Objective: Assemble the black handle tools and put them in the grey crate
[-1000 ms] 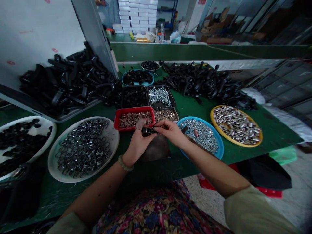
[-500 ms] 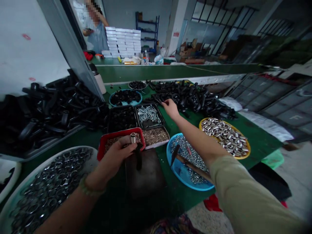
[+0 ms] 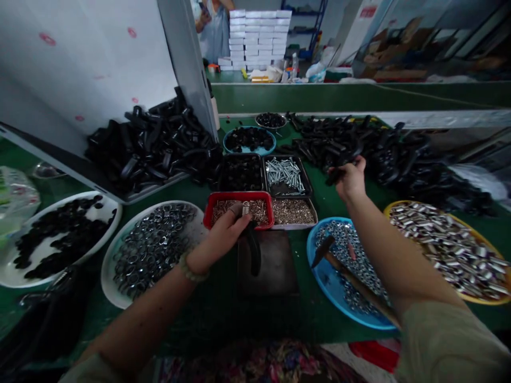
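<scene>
R hand (image 3: 352, 181) has shifted farther right of the red tray (image 3: 208, 211) since the prev. frame, along the near edge of the black pile (image 3: 399, 154), & now has a dark part (image 3: 334, 175) in its fingers. That part's a bit blurred; long axis approx. slantwise, one end poking out left toward the tray side, the other hidden by the hand.

L hand (image 3: 223, 234) is over the red tray's near edge, as before, fingers closed on the top end of a black handle (image 3: 255, 252). Handle's long axis runs fore-aft: gripped end at the tray, free end pointing back at the wearer, slightly right, over the dark plate (image 3: 275, 271) just near side of the tray. Spring (image 3: 246, 208) stands approx. upright at the gripped end, coils showing against the tray's contents.

Screws (image 3: 284, 175) lie beyond the tray, to its right; hammer (image 3: 347, 272) rests across the blue basin (image 3: 339, 300), right & near side of it, on the counter (image 3: 305, 276).
</scene>
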### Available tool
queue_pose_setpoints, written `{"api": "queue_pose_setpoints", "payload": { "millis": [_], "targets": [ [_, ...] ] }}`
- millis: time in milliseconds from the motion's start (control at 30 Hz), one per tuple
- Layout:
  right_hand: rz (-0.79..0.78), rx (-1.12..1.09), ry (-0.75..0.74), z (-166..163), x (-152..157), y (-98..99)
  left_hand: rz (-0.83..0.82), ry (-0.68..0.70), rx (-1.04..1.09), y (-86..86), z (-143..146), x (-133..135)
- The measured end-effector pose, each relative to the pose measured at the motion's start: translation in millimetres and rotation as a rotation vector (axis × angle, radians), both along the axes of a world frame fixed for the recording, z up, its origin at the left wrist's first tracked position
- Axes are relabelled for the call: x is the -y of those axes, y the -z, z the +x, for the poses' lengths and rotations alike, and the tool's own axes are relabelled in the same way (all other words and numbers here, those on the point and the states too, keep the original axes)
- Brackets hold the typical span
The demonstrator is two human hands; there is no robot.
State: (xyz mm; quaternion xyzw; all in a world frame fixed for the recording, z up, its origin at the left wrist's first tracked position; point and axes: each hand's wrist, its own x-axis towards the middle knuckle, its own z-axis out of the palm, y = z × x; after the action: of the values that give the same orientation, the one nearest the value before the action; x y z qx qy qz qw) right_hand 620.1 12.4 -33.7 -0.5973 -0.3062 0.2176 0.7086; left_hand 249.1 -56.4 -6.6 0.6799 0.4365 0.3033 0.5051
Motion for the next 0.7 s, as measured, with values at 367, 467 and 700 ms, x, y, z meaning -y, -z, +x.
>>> {"api": "queue_pose_setpoints", "payload": {
  "millis": [367,467,700],
  "targets": [
    [-0.304,0.092,-0.709,-196,200,-27.5,0.169,0.276,-0.041,-5.2,-9,63],
    [-0.322,0.208,-0.691,-207,207,-39.7,0.180,0.298,-0.029,-5.8,-11,80],
    [-0.373,0.423,-0.790,-208,220,-53.8,0.300,0.409,-0.200,-14.0,-20,92]
  ]
}}
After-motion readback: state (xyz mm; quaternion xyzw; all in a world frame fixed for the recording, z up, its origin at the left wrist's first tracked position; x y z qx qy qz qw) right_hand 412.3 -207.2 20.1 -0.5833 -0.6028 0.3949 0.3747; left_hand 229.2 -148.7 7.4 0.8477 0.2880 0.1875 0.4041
